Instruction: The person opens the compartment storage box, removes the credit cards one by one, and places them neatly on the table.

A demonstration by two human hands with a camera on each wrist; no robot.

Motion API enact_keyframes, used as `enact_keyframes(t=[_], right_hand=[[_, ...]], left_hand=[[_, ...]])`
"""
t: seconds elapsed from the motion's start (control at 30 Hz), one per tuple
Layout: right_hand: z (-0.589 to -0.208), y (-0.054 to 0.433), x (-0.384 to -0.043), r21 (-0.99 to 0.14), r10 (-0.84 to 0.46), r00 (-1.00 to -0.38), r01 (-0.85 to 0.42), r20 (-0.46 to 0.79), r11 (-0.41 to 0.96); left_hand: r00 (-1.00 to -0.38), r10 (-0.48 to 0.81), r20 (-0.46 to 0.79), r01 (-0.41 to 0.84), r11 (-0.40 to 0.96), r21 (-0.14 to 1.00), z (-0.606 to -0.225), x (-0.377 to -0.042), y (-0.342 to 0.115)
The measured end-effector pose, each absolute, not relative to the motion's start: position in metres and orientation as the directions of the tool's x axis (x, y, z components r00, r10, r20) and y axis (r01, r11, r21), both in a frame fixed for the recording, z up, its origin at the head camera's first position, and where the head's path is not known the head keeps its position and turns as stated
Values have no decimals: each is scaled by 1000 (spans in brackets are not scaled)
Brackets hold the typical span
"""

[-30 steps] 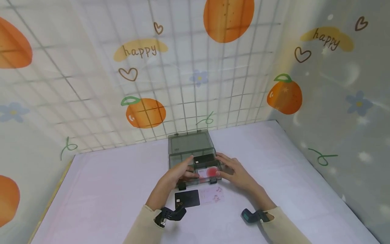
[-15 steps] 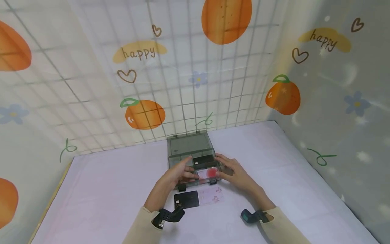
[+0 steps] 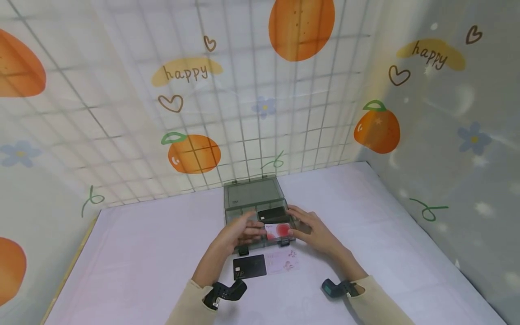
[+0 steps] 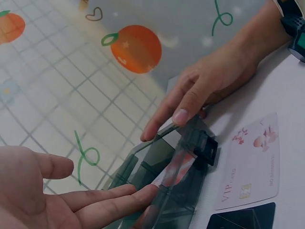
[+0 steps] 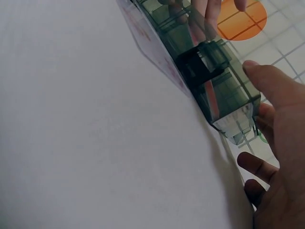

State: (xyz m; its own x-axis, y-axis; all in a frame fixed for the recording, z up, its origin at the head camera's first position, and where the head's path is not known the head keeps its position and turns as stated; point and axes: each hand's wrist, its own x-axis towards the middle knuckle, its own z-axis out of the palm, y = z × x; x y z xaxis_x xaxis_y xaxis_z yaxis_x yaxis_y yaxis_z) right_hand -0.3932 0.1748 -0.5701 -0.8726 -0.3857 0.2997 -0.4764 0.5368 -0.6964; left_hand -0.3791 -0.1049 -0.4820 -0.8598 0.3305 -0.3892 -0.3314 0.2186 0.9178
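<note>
A translucent grey-green compartment box (image 3: 254, 245) stands on the table with its lid (image 3: 253, 192) folded back. A white card with a red circle (image 3: 277, 230) lies in its front right compartment; a black card (image 3: 273, 213) is in the compartment behind. My left hand (image 3: 237, 232) reaches over the box's left part, its nearly straight fingers touching the red-and-white card's left edge and its thumb held apart. My right hand (image 3: 314, 229) rests at the box's right side, thumb on the front right edge, other fingers loosely bent along the side. Its fingertips are partly hidden in the head view.
In front of the box lie a black VIP card (image 3: 249, 266) and a pale pink flowered card (image 3: 282, 262), side by side on the white tabletop (image 3: 154, 262). Black latches (image 4: 206, 147) stick out from the box's front. A patterned curtain (image 3: 243, 90) hangs behind.
My left fingers have shifted slightly, and they and the red-and-white card's left end show more plainly. My right hand stays at the box's right side.
</note>
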Motion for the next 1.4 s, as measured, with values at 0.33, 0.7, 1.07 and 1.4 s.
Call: enact_keyframes(t=[0.33,0.7,1.07,1.4], right_hand=[[-570,179,-393,-694,-387,-872,-477,299,539],[-573,175,-388,-719,-380,-878,-463,291,519],[-572,168,-386,-726,-379,-883,-449,275,520],[-567,175,-386,-717,-382,-875,-470,298,515]], left_hand=[[-915,253,-315,-270,200,942,-488,-377,-93],[-975,158,-156,-54,515,856,-496,-370,-74],[-987,118,-105,-14,598,802,-496,-371,-85],[-988,92,-127,-62,518,853,-492,-368,-104]])
